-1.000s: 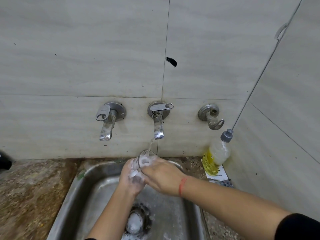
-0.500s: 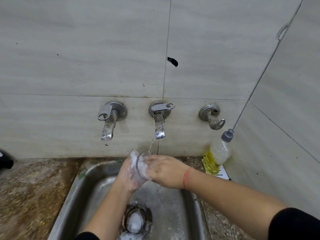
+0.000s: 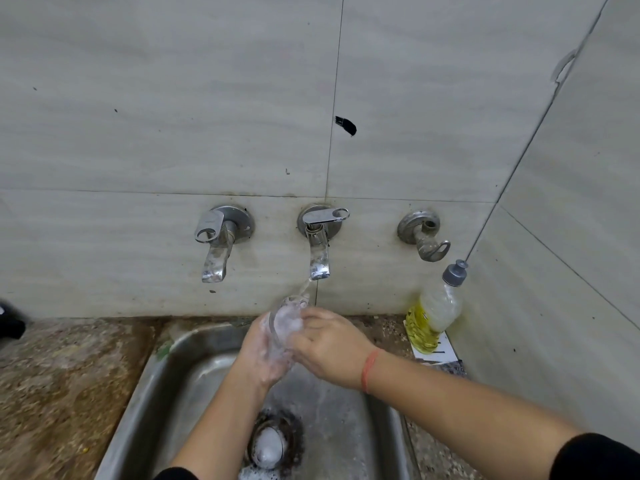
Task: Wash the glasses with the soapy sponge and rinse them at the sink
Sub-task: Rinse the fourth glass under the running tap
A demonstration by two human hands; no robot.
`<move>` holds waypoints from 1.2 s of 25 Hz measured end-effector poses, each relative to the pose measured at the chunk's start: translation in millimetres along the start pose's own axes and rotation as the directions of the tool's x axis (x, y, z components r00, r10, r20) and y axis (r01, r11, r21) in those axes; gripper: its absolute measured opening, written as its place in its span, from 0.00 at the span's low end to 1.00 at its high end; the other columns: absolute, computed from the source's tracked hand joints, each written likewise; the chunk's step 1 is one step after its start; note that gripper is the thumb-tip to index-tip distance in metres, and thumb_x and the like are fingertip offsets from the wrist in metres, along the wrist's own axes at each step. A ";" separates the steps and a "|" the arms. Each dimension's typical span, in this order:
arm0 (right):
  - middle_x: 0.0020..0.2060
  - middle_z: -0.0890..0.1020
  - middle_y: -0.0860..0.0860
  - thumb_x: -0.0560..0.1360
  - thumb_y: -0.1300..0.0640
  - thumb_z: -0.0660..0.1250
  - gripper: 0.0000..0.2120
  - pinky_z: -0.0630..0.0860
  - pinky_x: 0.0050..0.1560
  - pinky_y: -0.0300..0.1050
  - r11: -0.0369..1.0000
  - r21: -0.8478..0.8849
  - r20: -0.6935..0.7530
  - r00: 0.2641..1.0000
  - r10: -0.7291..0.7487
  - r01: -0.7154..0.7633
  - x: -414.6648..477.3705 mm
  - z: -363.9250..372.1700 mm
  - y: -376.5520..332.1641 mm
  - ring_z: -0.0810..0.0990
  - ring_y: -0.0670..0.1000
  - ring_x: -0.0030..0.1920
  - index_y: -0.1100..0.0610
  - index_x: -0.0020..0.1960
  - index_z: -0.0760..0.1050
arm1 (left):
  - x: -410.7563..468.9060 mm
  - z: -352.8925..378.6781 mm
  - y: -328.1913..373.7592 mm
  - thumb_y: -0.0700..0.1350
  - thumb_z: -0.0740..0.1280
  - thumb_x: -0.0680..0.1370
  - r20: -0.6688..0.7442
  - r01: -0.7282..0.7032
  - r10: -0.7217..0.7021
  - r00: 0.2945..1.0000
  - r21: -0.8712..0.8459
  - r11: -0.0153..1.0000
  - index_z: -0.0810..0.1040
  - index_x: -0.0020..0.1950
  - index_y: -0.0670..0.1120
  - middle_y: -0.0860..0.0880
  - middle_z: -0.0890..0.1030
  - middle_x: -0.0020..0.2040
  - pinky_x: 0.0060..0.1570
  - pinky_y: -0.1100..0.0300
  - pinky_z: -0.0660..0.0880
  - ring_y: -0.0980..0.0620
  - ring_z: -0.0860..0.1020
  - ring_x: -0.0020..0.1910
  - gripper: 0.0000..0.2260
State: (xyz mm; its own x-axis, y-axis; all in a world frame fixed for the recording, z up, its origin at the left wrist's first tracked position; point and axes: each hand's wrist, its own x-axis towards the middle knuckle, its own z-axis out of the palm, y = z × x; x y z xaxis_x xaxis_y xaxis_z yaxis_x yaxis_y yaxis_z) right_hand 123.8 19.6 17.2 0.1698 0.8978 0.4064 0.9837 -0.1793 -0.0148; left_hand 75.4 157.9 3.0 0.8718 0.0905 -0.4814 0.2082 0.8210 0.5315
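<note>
I count 1 glass (image 3: 287,317) and 2 hands: left hand (image 3: 266,355), right hand (image 3: 329,344). 1 sink (image 3: 152,386) w/ 1 drain (image 3: 273,441). 3 wall fittings: left tap (image 3: 216,244), mid tap (image 3: 320,244), 1 small valve (image 3: 424,237) at rt. 1 bottle (image 3: 434,313), yellow liquid inside. 1 red wristband (image 3: 370,370). 1 dark obj (image 3: 10,323) at the tabletop (image 3: 69,375) left edge.

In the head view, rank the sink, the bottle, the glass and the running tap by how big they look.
1. sink
2. bottle
3. running tap and glass: too close to rank, since the left hand and right hand cover much of the glass.
</note>
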 end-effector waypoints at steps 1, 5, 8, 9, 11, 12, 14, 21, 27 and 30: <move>0.36 0.81 0.55 0.75 0.59 0.65 0.05 0.75 0.56 0.48 0.980 0.078 0.019 0.983 0.183 -0.184 7.3 -0.3 -15.8 0.79 0.56 0.40 0.59 0.44 0.78 | -0.2 3.3 -0.5 0.41 0.60 0.76 0.040 -0.039 0.041 0.998 -0.043 0.998 0.75 0.41 0.41 0.45 0.78 0.31 0.27 0.63 0.76 0.50 0.78 0.28 0.07; 0.49 0.81 0.59 0.77 0.57 0.60 0.10 0.73 0.56 0.51 0.888 0.221 0.213 0.908 0.360 -0.404 17.6 -6.8 -32.7 0.77 0.59 0.52 0.59 0.54 0.76 | 9.4 -4.2 -0.9 0.38 0.57 0.78 -0.005 -0.147 0.147 0.989 -0.028 0.989 0.76 0.44 0.38 0.42 0.77 0.38 0.36 0.59 0.78 0.46 0.78 0.36 0.10; 0.51 0.83 0.55 0.73 0.62 0.66 0.11 0.70 0.67 0.50 0.984 -0.084 0.109 0.983 -0.149 0.158 1.9 -0.8 1.2 0.79 0.56 0.58 0.59 0.55 0.77 | 6.0 -8.2 7.9 0.38 0.60 0.74 -0.049 -0.035 0.042 0.998 0.125 0.992 0.76 0.39 0.40 0.43 0.74 0.34 0.26 0.61 0.74 0.48 0.75 0.28 0.07; 0.50 0.83 0.55 0.73 0.62 0.65 0.10 0.68 0.68 0.50 0.978 -0.099 0.081 0.981 -0.178 0.186 1.7 0.4 7.5 0.79 0.55 0.56 0.59 0.53 0.78 | 4.0 -5.9 9.2 0.37 0.61 0.73 -0.012 -0.007 0.008 1.000 0.106 0.994 0.77 0.39 0.39 0.43 0.75 0.34 0.25 0.60 0.74 0.48 0.76 0.29 0.06; 0.44 0.83 0.55 0.73 0.59 0.60 0.09 0.69 0.65 0.49 0.998 -0.024 0.076 0.996 0.052 -0.051 8.4 -1.2 -6.3 0.80 0.56 0.50 0.58 0.48 0.78 | 4.9 -2.5 7.0 0.39 0.65 0.72 0.070 -0.036 0.036 0.997 0.000 0.999 0.77 0.42 0.38 0.42 0.76 0.37 0.29 0.59 0.75 0.47 0.76 0.34 0.05; 0.44 0.82 0.56 0.75 0.58 0.58 0.10 0.70 0.60 0.49 0.965 0.070 0.086 0.966 0.245 -0.251 15.8 -3.3 -21.8 0.79 0.58 0.48 0.59 0.48 0.77 | 6.3 -1.1 3.3 0.40 0.65 0.72 0.053 -0.069 0.071 0.996 -0.054 0.996 0.78 0.43 0.38 0.42 0.77 0.38 0.32 0.59 0.76 0.47 0.76 0.35 0.05; 0.46 0.80 0.60 0.77 0.57 0.58 0.10 0.69 0.53 0.49 0.819 0.280 0.192 0.865 0.464 -0.502 25.2 -9.1 -35.7 0.76 0.60 0.50 0.60 0.50 0.75 | 8.5 -1.5 -3.7 0.40 0.60 0.76 -0.025 -0.112 0.110 0.994 -0.093 0.989 0.78 0.41 0.38 0.42 0.77 0.36 0.33 0.61 0.78 0.47 0.78 0.33 0.09; 0.43 0.83 0.55 0.77 0.54 0.57 0.13 0.68 0.66 0.50 0.998 -0.060 0.155 0.988 0.016 -0.007 2.9 -8.1 -1.5 0.80 0.57 0.49 0.60 0.51 0.77 | -6.7 1.4 4.8 0.41 0.59 0.77 0.024 0.000 0.001 1.000 -0.038 0.999 0.75 0.44 0.40 0.44 0.78 0.33 0.27 0.62 0.77 0.50 0.79 0.28 0.07; 0.47 0.82 0.57 0.79 0.54 0.58 0.11 0.69 0.61 0.48 0.983 0.136 0.133 0.985 0.106 -0.125 14.4 -19.5 -24.6 0.78 0.56 0.52 0.58 0.49 0.77 | -7.5 2.8 1.4 0.36 0.67 0.69 0.054 0.016 -0.010 0.998 -0.119 0.993 0.74 0.39 0.39 0.45 0.73 0.32 0.25 0.62 0.76 0.49 0.76 0.27 0.03; 0.46 0.83 0.54 0.80 0.52 0.57 0.13 0.67 0.69 0.49 0.982 -0.098 0.076 0.985 -0.157 0.164 -3.1 -6.9 16.0 0.80 0.55 0.54 0.58 0.48 0.78 | -14.4 3.8 9.9 0.29 0.76 0.59 0.175 0.190 -0.169 0.970 -0.106 0.976 0.76 0.39 0.36 0.44 0.74 0.31 0.22 0.61 0.75 0.49 0.76 0.25 0.13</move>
State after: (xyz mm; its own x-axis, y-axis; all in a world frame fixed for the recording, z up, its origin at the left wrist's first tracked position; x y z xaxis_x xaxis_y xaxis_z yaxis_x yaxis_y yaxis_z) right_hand 138.6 11.2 22.0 0.0169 0.9426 0.3335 0.9876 -0.0678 0.1416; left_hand 66.6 162.6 17.8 0.8878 -0.1500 -0.4350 0.3215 0.8785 0.3533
